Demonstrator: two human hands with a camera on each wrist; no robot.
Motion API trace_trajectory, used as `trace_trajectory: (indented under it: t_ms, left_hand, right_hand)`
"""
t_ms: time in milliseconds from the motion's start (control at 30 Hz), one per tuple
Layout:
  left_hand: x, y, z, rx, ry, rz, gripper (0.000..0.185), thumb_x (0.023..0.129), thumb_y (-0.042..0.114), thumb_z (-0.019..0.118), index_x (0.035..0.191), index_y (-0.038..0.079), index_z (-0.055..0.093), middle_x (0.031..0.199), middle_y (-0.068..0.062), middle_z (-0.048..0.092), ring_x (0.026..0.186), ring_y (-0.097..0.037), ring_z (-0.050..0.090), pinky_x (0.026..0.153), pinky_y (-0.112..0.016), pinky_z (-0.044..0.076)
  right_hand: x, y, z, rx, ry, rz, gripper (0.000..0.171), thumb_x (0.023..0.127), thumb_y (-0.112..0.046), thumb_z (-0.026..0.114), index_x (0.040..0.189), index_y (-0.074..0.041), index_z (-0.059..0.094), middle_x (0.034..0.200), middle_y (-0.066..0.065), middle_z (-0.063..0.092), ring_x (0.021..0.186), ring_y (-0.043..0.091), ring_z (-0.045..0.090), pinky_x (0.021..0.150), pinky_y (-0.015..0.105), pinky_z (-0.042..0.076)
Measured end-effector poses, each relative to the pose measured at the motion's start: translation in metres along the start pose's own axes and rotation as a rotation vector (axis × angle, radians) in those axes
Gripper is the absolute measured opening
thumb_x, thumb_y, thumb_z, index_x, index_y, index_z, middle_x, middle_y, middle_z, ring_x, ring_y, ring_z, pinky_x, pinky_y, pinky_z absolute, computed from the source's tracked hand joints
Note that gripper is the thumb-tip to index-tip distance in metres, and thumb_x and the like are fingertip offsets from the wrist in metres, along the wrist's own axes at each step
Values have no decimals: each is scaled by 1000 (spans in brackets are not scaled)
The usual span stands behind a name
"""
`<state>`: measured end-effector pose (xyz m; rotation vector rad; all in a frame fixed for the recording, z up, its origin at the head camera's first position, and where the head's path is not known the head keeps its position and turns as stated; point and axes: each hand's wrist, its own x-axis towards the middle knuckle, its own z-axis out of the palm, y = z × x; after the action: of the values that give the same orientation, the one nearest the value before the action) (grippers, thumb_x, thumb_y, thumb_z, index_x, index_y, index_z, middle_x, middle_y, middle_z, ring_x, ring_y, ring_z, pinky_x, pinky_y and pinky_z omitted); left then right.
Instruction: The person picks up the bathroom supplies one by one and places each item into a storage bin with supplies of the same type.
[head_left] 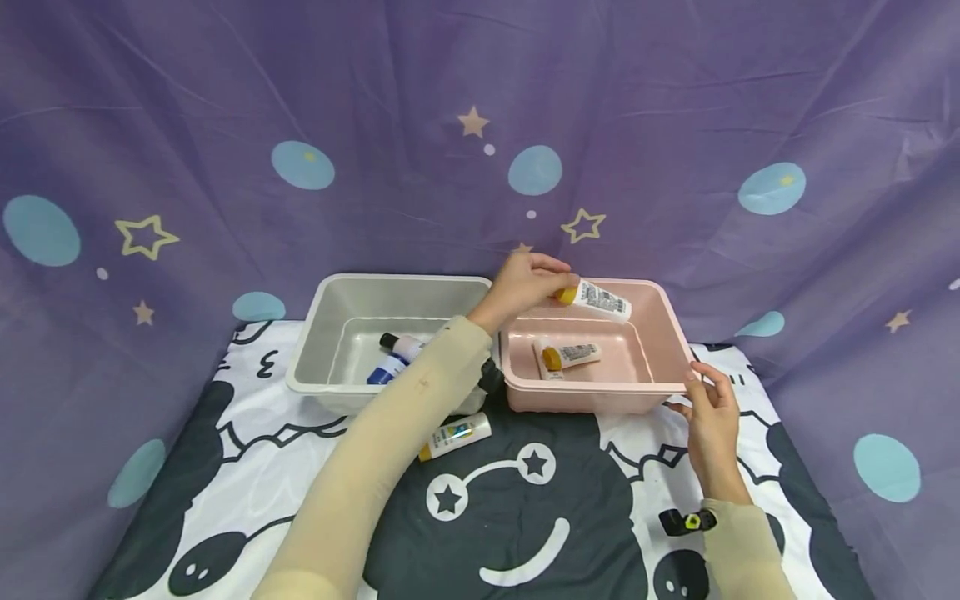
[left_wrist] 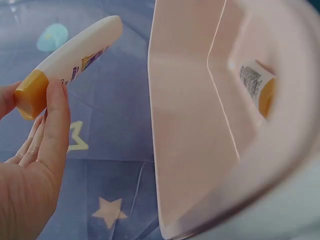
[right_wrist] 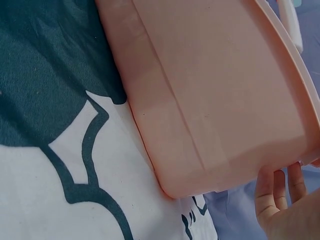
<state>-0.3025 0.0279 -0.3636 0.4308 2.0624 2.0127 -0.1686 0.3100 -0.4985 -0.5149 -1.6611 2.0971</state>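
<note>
My left hand pinches a white squeeze bottle by its yellow cap, tilted above the back of the pink plastic bin. In the left wrist view, thumb and fingers meet around the yellow cap. Inside the pink bin lies a yellow-capped white tube, partly over another white item. My right hand grips the front right corner of the pink bin's rim, and its fingers bend up against the bin in the right wrist view.
A grey bin stands left of the pink one. In it lie a blue bottle and a pale, black-capped bottle. Another yellow-capped white bottle lies on the patterned cloth in front. A purple curtain hangs behind the bins.
</note>
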Motion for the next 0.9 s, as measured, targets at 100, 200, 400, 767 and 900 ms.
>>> trace_trajectory:
  t_ms: [100,200,400,767,900]
  left_hand:
    - [13,-3,5,-20,37,-41,26,86,10,81,104,-5,71,94,-14,73,81,-24,71,68,-33,61]
    - [23,-8,8,-12,61,-86,25,86,11,81,103,-5,72,96,-14,72,82,-23,71,68,-31,61]
    - [32,-20,10,181,109,-147,23,88,18,80,103,2,75,97,-8,71,82,-18,69,68,-25,59]
    - [32,-29,12,252,107,-177,16,87,4,73,102,-1,75,97,-11,70,85,-25,69,71,-28,59]
    - [34,-30,13,126,132,-189,21,88,6,74,107,-3,72,100,-13,70,92,-31,70,79,-36,59]
  right_hand:
    - [-1,0,2,-6,-10,-1,31,99,-16,67,128,-9,61,115,12,56,91,18,61,65,27,56]
    - [-2,0,4,-21,-6,-12,30,99,-17,66,128,-9,61,115,12,55,92,18,61,65,27,56]
    - [-2,-1,5,-27,-13,-11,33,99,-19,66,130,-8,60,116,10,55,94,19,59,67,27,56]
    - [-1,-2,2,-38,-3,-24,32,100,-18,65,130,-8,59,117,11,54,95,21,59,68,29,57]
    - [-1,0,0,-34,2,-18,31,100,-18,65,129,-8,60,116,13,54,93,20,60,67,28,56]
